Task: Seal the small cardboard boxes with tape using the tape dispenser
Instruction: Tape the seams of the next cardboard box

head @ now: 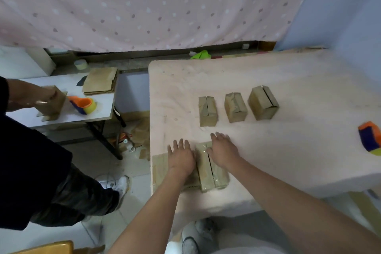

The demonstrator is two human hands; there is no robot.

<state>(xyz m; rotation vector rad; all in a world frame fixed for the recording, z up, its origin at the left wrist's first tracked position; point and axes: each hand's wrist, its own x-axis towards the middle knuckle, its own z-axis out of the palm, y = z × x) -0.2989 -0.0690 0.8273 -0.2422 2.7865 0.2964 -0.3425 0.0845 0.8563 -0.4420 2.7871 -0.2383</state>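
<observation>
A small cardboard box (pixel 208 173) lies near the front edge of the pink table (pixel 288 150), with shiny tape along its top seam. My left hand (pixel 181 158) lies flat beside and on its left side, fingers straight. My right hand (pixel 223 150) presses flat on its right top, fingers spread. Three more small boxes stand in a row behind: one (pixel 207 111), a second (pixel 235 107) and a third (pixel 263 102). A flat cardboard piece (pixel 159 168) lies at the table's left front. An orange and blue tape dispenser (pixel 370 141) sits at the far right.
Another person stands at left, a hand (pixel 44 95) on a box at a white side table (pixel 97 113) that carries a second tape dispenser (pixel 83 105) and a stack of flat cardboard (pixel 101 81). A spotted curtain hangs behind. Clutter lies on the floor between the tables.
</observation>
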